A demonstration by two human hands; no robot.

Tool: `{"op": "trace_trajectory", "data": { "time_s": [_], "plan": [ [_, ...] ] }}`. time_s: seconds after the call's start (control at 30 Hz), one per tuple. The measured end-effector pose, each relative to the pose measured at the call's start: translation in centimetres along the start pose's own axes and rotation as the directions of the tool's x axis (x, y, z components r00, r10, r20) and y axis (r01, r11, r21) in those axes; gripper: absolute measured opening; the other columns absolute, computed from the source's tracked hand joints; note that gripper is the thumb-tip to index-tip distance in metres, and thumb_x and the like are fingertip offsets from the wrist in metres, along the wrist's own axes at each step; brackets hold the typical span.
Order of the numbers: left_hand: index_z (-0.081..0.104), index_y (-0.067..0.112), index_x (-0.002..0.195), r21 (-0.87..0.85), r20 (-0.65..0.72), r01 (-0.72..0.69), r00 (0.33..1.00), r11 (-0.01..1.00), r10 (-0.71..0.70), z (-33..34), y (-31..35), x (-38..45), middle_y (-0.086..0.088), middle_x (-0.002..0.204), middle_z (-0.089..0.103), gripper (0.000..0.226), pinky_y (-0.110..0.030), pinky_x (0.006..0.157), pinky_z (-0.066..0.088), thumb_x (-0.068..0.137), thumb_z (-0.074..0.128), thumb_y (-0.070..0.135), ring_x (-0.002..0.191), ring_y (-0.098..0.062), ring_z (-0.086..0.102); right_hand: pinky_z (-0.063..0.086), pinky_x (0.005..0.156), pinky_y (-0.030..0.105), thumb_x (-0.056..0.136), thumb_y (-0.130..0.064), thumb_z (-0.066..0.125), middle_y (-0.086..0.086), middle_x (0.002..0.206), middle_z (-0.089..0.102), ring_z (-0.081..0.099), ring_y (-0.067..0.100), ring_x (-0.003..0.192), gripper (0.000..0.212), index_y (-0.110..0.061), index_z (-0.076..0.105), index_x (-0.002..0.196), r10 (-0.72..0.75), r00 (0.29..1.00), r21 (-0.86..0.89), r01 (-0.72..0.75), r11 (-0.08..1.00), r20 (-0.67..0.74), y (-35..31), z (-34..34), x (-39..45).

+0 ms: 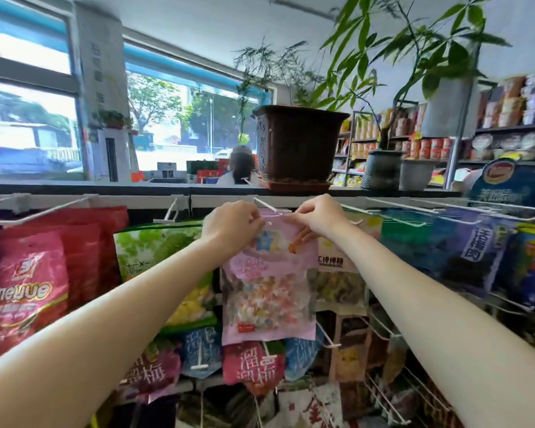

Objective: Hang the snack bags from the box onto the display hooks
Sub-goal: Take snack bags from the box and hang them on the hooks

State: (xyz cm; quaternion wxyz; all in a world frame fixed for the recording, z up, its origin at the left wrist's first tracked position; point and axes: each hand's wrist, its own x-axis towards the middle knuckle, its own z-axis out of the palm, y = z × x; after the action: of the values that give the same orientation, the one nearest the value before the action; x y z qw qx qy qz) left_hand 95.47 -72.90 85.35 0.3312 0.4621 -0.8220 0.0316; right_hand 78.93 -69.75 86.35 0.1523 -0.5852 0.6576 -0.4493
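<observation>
Both hands pinched the pink snack bag (269,273) by its top corners, left hand (232,225) and right hand (320,216). Bag top sat at the white display hook (267,205), between green bag (164,257) and a yellowish bag (337,273).

The red bag (25,282) on the left reads "meiyue". The dark pink bag (254,362) low in the middle bears "溜溜梅". Other print is too blurred to read.
</observation>
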Motion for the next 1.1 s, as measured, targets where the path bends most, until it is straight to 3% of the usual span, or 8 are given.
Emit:
{"op": "trace_trajectory", "data": {
  "time_s": [0.27,0.43,0.57,0.67,0.73,0.87,0.97,1.1],
  "plan": [
    [0.054,0.013,0.078,0.016,0.008,0.025,1.000,1.000,-0.026,1.4,0.8,1.6,-0.006,0.080,0.059,0.020,-0.031,0.062,0.036,0.093,0.044,0.020,0.071,-0.023,0.050,0.057,0.080,0.045,0.074,-0.034,0.077,0.017,0.074,0.072,0.071,0.029,0.071,0.025,-0.015,0.066,0.063,0.038,0.995,-0.091,-0.047,0.995,-0.097,1.9,0.3,2.7],
    [0.062,0.008,0.097,-0.067,-0.009,0.118,0.993,0.991,-0.119,3.5,-0.4,2.0,-0.011,0.097,0.068,0.022,-0.034,0.071,0.046,0.094,0.044,0.018,0.089,-0.030,0.061,0.056,0.074,0.039,0.078,-0.032,0.075,0.014,0.078,0.072,0.069,0.030,0.079,0.024,-0.008,0.072,0.079,-0.006,0.985,-0.081,-0.009,0.997,-0.174,3.4,2.2,3.5],
    [0.049,0.009,0.112,-0.222,-0.054,0.137,0.987,0.965,-0.153,3.5,-1.0,1.5,-0.012,0.110,0.060,0.026,-0.034,0.072,0.043,0.087,0.046,0.005,0.092,-0.029,0.058,0.056,0.078,0.048,0.081,-0.015,0.070,0.019,0.088,0.071,0.068,0.034,0.081,0.016,-0.019,0.063,0.067,0.003,0.977,0.084,0.015,0.996,-0.215,5.4,2.8,3.4],
    [0.043,0.004,0.116,-0.205,-0.274,-0.056,0.962,0.977,-0.002,3.8,-2.3,-0.9,-0.014,0.119,0.042,0.034,-0.043,0.066,0.049,0.082,0.046,-0.001,0.088,-0.032,0.058,0.048,0.077,0.027,0.083,0.001,0.053,0.012,0.095,0.066,0.061,0.022,0.088,0.019,-0.009,0.069,0.082,-0.200,0.849,-0.121,0.160,0.980,-0.489,6.2,3.2,1.1],
    [0.047,0.000,0.111,-0.171,-0.340,-0.179,0.934,0.969,0.112,4.4,-3.4,-2.8,-0.016,0.115,0.041,0.033,-0.039,0.061,0.047,0.079,0.048,-0.004,0.087,-0.032,0.056,0.040,0.067,0.019,0.080,0.006,0.046,0.010,0.084,0.065,0.056,0.016,0.077,0.025,-0.005,0.068,0.075,-0.404,0.734,-0.223,0.338,0.915,-0.546,5.4,3.9,-1.0],
    [0.051,-0.002,0.105,-0.126,-0.297,-0.273,0.928,0.954,0.227,5.0,-5.6,-6.2,-0.019,0.109,0.047,0.027,-0.024,0.067,0.034,0.079,0.045,0.001,0.091,-0.031,0.053,0.044,0.056,0.025,0.078,0.001,0.046,0.009,0.068,0.064,0.058,0.018,0.063,0.024,-0.004,0.065,0.064,-0.598,0.710,-0.329,0.502,0.800,-0.372,3.7,6.9,-4.6],
    [0.053,-0.004,0.100,-0.069,-0.165,-0.423,0.898,0.904,0.408,4.9,-7.8,-9.6,-0.023,0.105,0.051,0.033,-0.030,0.076,0.039,0.076,0.034,0.009,0.090,-0.036,0.054,0.049,0.052,0.032,0.077,-0.011,0.039,0.012,0.069,0.063,0.062,0.028,0.064,0.027,-0.004,0.064,0.069,-0.671,0.725,-0.446,0.555,0.702,-0.154,2.9,11.3,-7.6],
    [0.054,-0.006,0.099,-0.118,-0.059,-0.488,0.873,0.865,0.485,3.8,-13.8,-15.8,-0.027,0.108,0.050,0.032,-0.039,0.082,0.042,0.073,0.038,0.005,0.099,-0.035,0.050,0.052,0.054,0.038,0.077,-0.016,0.038,0.016,0.075,0.065,0.065,0.034,0.071,0.032,-0.001,0.067,0.076,-0.557,0.830,-0.518,0.493,0.699,0.039,3.1,19.1,-12.7]
  ]
}}
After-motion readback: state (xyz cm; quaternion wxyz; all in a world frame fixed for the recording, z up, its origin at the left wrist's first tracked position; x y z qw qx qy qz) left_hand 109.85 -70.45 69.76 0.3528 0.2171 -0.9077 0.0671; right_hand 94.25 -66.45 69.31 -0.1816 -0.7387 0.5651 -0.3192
